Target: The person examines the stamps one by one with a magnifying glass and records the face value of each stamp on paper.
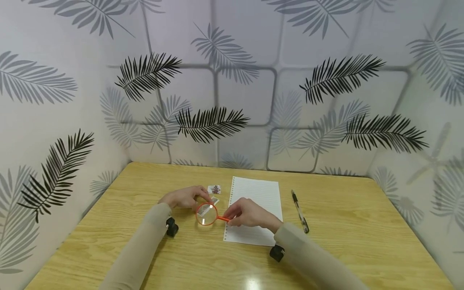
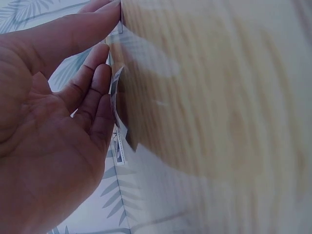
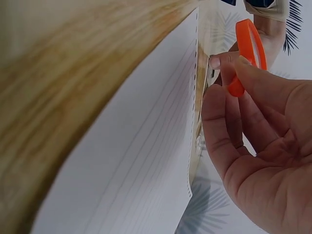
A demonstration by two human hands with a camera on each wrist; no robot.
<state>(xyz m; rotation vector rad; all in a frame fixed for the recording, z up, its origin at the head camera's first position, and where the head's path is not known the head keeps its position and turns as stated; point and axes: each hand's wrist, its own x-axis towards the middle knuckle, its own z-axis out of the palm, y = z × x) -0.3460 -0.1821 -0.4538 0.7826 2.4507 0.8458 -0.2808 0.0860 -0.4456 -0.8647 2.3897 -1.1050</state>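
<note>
My right hand [image 1: 248,212] pinches the orange handle of a magnifying glass [image 1: 207,214], thumb against fingers; its orange rim [image 3: 245,43] stands edge-on in the right wrist view. The lens hovers over a small grey printed paper slip [image 1: 215,200], part of which shows through it. My left hand [image 1: 185,198] rests at this slip from the left, fingertips at its upper edge. Seen from the left wrist, the slip [image 2: 119,107] is slightly curved and lies by the gently bent fingers. Behind it lies a second small slip with a dark reddish picture [image 1: 214,189].
A lined, hole-punched sheet of paper [image 1: 255,195] lies beneath and behind my right hand. To its right is a black pen [image 1: 300,212]. The wooden table [image 1: 344,225] meets leaf-patterned walls [image 1: 246,96] at the back and sides.
</note>
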